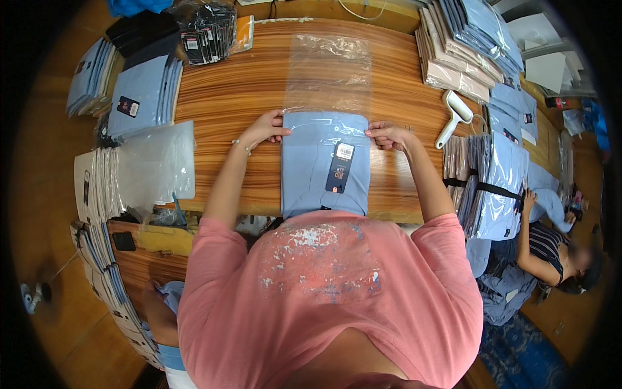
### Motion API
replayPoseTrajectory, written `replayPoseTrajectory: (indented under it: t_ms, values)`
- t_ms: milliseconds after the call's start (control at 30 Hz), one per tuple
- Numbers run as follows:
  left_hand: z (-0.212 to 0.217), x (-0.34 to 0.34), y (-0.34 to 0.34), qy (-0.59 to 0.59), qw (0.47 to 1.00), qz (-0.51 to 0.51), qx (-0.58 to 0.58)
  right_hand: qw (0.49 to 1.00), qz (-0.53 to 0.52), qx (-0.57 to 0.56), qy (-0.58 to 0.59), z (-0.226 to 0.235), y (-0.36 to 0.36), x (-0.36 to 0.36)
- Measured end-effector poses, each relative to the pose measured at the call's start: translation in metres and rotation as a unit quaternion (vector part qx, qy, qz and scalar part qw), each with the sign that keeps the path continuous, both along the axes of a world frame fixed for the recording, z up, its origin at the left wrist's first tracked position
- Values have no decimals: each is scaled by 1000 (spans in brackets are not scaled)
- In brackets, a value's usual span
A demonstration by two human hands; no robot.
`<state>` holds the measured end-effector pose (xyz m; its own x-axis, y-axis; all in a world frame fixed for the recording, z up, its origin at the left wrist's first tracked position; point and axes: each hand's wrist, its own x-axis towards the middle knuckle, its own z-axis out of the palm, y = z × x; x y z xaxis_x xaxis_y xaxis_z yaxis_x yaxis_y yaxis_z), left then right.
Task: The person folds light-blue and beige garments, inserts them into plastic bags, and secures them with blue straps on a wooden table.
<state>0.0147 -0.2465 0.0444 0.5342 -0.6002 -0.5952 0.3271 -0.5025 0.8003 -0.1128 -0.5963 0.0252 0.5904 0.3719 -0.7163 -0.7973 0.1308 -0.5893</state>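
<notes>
A folded light blue shirt (pixel 304 175) with a dark hang tag (pixel 339 168) lies in front of me on the wooden table, its near end against my body. A clear plastic bag (pixel 329 71) stretches away from the shirt's far end, and its film seems to cover the shirt too. My left hand (pixel 269 127) pinches the bag's edge at the shirt's far left corner. At the far right corner, my right hand (pixel 387 136) pinches the opposite edge between thumb and fingers.
A white lint roller (pixel 455 117) lies to the right, near bagged shirt stacks (pixel 499 188). Clear bags (pixel 159 159) and folded shirts (pixel 146 91) occupy the left, with a phone (pixel 124 241) nearer. Dark packets (pixel 207 39) sit far left. Another person (pixel 547 249) works at right.
</notes>
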Motion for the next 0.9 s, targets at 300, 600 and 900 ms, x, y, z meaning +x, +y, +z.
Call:
replayPoseTrajectory:
  t_ms: [300,600,900]
  values:
    - [-2,-65,31,45,999,-6,-18,995,18,-73,-63,4,33,-57]
    - [-3,-145,60,96,995,24,-3,982,-7,-157,-102,-11,61,-135]
    - [-21,-157,72,70,996,15,52,990,-37,-139,2,5,79,-165]
